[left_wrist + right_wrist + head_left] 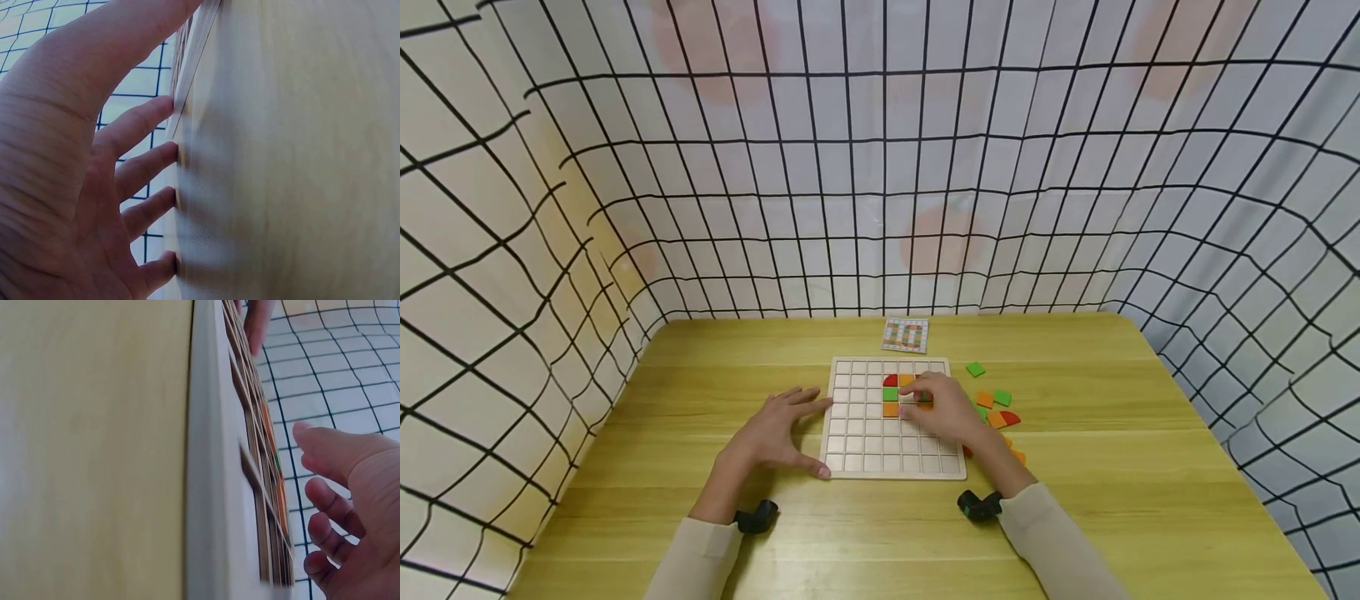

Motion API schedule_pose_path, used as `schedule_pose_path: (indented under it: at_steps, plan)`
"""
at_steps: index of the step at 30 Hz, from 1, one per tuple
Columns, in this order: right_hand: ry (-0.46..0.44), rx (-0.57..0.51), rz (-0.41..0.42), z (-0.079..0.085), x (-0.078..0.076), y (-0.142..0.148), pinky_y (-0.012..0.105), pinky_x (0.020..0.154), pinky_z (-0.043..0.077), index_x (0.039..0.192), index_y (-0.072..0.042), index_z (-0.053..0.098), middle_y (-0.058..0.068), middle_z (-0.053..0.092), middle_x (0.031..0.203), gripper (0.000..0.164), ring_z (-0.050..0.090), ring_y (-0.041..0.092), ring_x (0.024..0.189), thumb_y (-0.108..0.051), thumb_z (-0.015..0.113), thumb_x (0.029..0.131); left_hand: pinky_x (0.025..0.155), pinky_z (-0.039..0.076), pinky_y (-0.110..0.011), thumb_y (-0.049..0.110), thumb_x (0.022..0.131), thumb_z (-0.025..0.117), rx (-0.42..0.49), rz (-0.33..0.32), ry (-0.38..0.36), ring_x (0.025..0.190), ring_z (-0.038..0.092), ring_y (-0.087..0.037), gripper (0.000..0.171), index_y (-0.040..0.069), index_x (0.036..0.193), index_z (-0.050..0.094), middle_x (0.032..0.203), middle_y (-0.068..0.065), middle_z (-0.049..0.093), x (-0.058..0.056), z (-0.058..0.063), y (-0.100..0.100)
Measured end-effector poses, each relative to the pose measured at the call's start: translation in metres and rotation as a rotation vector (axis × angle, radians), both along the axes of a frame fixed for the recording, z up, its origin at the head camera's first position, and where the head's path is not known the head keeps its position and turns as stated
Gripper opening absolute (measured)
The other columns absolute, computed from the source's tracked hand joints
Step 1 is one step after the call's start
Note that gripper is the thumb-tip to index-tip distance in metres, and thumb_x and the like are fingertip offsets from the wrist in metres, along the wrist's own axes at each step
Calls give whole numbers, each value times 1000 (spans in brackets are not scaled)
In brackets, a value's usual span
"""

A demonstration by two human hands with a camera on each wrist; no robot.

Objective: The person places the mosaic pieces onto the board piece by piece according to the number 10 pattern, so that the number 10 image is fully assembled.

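A pale square grid board (857, 450) lies on the table, with red, orange and green tiles in several cells of its upper right part. My right hand (947, 410) is over these tiles, thumb and index fingertips apart, with a pale cell showing between them. A green tile (891, 393) and an orange tile (891, 409) sit just left of those fingertips. No tile shows in the fingers of the right hand (362, 500) in the right wrist view. My left hand (775, 429) is spread at the board's left edge, thumb near the lower corner and fingertips at the side.
Loose orange, green and red tiles lie right of the board, among them a green tile (975, 368) and a red piece (1011, 417). Behind the board is a small printed pattern card (905, 335). Gridded white curtains (880, 208) enclose the wooden table (1112, 467).
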State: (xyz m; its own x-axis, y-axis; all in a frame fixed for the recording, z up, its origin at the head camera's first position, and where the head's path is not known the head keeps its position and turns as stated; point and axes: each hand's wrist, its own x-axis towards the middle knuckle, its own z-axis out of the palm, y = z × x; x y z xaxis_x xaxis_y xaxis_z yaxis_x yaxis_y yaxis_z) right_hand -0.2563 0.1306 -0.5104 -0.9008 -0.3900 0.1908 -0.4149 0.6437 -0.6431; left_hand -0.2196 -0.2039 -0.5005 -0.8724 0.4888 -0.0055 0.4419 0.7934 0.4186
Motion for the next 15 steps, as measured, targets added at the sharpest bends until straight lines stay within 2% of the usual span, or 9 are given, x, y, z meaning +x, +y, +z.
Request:
schedule_pose_path:
  at_steps: [7, 15]
  plan:
    - [-25, -23, -39, 4, -2, 24, 29, 66, 42, 114, -14, 79, -4, 62, 88, 26, 49, 17, 78, -28, 80, 92, 120, 20, -75, 77, 57, 86, -4, -3, 7, 154, 29, -45, 116, 26, 154, 50, 165, -12, 39, 0, 0, 0]
    - [-29, 6, -117, 8, 0, 64, 31, 67, 43, 115, -15, 78, -2, 60, 91, 27, 50, 20, 83, -31, 78, 94, 121, 20, -73, 77, 57, 86, -5, 3, 4, 154, 29, -44, 115, 27, 154, 50, 165, -11, 38, 1, 0, 1]
